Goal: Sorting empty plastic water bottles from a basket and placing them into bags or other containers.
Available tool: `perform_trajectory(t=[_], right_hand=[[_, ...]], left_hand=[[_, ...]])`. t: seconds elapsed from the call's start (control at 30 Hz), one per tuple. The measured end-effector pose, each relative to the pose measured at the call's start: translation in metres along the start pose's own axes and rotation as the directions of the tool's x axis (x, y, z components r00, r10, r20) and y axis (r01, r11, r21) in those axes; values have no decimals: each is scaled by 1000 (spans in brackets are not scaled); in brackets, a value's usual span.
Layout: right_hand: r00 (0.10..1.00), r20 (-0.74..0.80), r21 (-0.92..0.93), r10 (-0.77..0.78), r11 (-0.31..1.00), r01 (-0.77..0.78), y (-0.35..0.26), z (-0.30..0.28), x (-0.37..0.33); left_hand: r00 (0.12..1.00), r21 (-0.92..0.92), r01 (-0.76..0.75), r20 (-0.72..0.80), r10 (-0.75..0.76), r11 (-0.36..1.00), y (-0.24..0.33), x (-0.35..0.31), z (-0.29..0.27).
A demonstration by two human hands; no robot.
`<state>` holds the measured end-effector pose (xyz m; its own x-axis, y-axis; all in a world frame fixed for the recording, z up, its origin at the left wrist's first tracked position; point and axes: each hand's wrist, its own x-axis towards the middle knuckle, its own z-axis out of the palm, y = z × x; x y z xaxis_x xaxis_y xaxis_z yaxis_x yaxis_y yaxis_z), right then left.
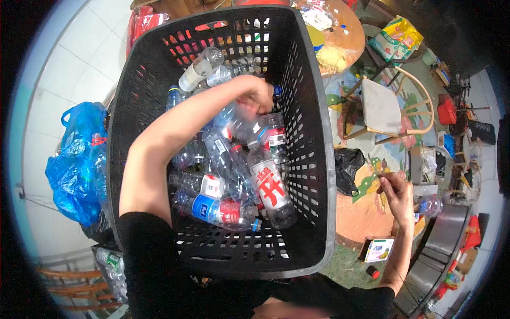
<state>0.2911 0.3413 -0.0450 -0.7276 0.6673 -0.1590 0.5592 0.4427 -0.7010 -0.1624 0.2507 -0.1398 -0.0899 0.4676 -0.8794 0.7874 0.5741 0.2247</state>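
A tall black plastic basket (119, 175) with slotted walls stands before me, holding several clear plastic bottles. My left hand (256, 97) reaches across into it, fingers curled and partly smeared by motion. Its fingers close on a blurred clear plastic bottle (245, 127). Below that lies a bottle with a white and red label (268, 183). Nearer me, a bottle with a blue and red label (215, 211) rests on its side. My right hand (396, 195) hangs outside the basket's right wall, fingers bent with thumb against them; whatever they may pinch is too small to tell.
Blue plastic bags (79, 165) sit left of the basket, with more bottles (111, 263) below them. To the right are a wooden chair (380, 106), a black bag (348, 170) and a small white box (379, 250). A round wooden table (345, 40) stands at the far right.
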Motion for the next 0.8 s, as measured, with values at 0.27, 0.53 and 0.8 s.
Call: perform_trajectory(t=[0.27,0.53,0.8], right_hand=[[1000,2,14,-7,1000,7,11,12,15],[997,82,85,-1,996,-6,-1,27,21],[992,-121,397,-28,915,74,-35,10,26]], left_hand=[[561,301,88,-802,202,950,4,24,10],[277,391,-331,-830,484,859,-58,134,24],[800,-472,-501,-572,180,725,-1,-110,-6]])
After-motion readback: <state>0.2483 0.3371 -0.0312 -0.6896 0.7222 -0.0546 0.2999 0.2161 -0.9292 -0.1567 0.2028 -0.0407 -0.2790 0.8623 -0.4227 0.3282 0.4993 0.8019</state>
